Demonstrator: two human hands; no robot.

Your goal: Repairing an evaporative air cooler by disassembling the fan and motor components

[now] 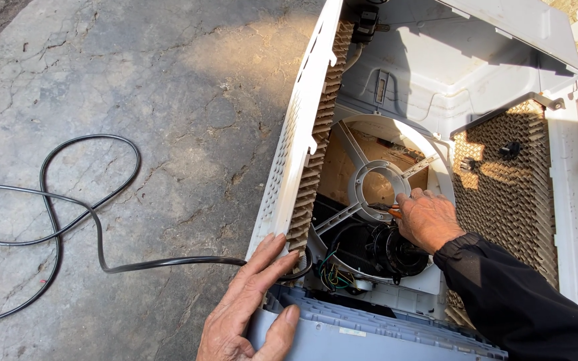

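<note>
Fingers of the right hand (428,219) pinch what looks like an orange-handled tool (392,211) at the motor bracket (377,186); left hand (245,309) rests open, flat on the cooler casing (287,160) below.

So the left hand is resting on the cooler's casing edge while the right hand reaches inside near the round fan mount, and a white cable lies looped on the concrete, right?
Nearly: the cable on the concrete is black, not white, as the head view shows. The rest holds: left hand on the cooler casing, right hand inside by the round fan mount.
</note>
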